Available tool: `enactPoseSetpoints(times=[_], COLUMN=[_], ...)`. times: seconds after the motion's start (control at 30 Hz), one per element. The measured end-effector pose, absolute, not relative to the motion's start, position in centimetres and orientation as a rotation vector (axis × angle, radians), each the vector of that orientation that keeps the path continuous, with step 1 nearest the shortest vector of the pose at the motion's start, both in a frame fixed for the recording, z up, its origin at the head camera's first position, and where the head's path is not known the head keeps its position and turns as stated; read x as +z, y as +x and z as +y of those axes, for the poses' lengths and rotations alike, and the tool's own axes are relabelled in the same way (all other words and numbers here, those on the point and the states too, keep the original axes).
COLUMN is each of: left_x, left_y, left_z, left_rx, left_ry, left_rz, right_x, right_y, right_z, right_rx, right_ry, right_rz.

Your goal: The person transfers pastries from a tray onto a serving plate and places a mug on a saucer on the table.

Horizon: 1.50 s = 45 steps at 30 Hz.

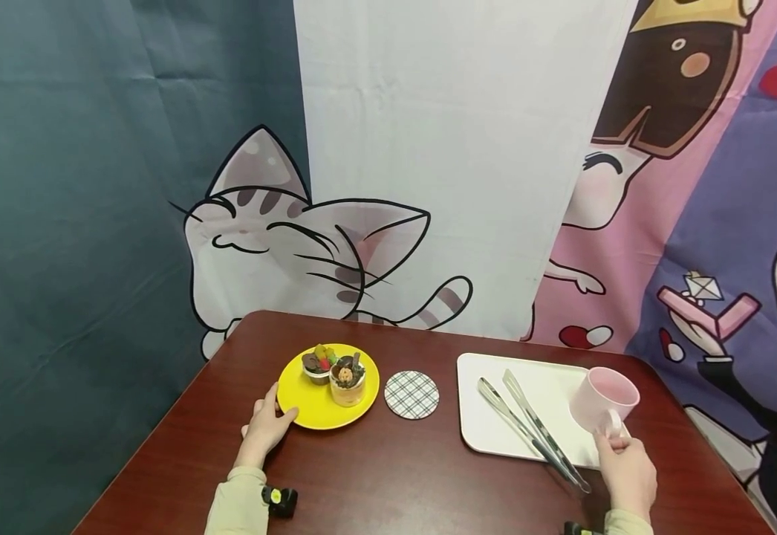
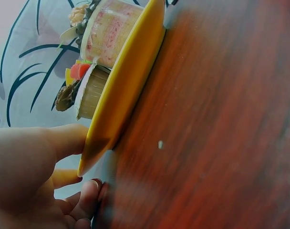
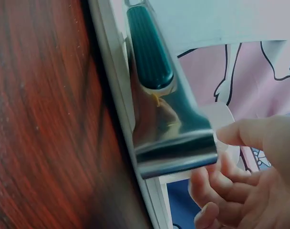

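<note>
On the left of the table a yellow plate [image 1: 324,421] carries two small cupped desserts, a chocolate-topped cup cake [image 1: 347,388] and a fruit-topped tart [image 1: 318,368]. My left hand [image 1: 267,425] pinches the plate's near left rim, thumb above and fingers at the underside, as the left wrist view shows. A pink mug [image 1: 596,401] stands over the right end of a white tray [image 1: 495,438]; my right hand [image 1: 628,472] pinches its handle [image 1: 613,423]. Metal tongs [image 1: 529,420] with green grips lie across the tray, their end past its near edge, and partly block the mug in the right wrist view.
A round checked coaster [image 1: 411,394] lies between the plate and the tray. The dark red wooden table [image 1: 388,483] ends at a cartoon-printed curtain [image 1: 428,148] behind it. In the left wrist view a tiny pale speck [image 2: 160,144] shows on the wood.
</note>
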State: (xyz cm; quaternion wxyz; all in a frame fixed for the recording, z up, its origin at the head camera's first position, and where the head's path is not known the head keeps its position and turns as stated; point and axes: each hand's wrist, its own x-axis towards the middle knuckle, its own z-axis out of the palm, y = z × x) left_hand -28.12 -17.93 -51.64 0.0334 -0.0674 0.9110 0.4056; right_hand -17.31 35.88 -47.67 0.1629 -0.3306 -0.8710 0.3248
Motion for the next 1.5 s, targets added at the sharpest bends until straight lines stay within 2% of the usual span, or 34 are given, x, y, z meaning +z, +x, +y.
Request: enactPoseSetpoints(times=[0.67,0.93,1.13,1.5], left_x=[-51.5,-51.9,-51.8,-51.7], left_y=[-28.1,-28.2,-28.2,-28.2], left_z=[-17.8,-18.0,-18.1,-17.9], left_rx=[1.251,1.244,1.248,1.244], left_ry=[-0.199,-0.205,-0.204,-0.2], left_rz=[2.803,2.811,2.809,2.807], right_x=[-49.6,-50.0,-49.7,-49.8], right_y=[-17.9,-18.3,-18.6,-18.6], right_z=[36.1,35.8,35.5,34.9], right_rx=[1.127,1.662,1.845,1.771], right_ry=[-0.857,-0.748,-0.672,-0.655], right_rz=[-2.275,-1.84,-1.642,-1.522])
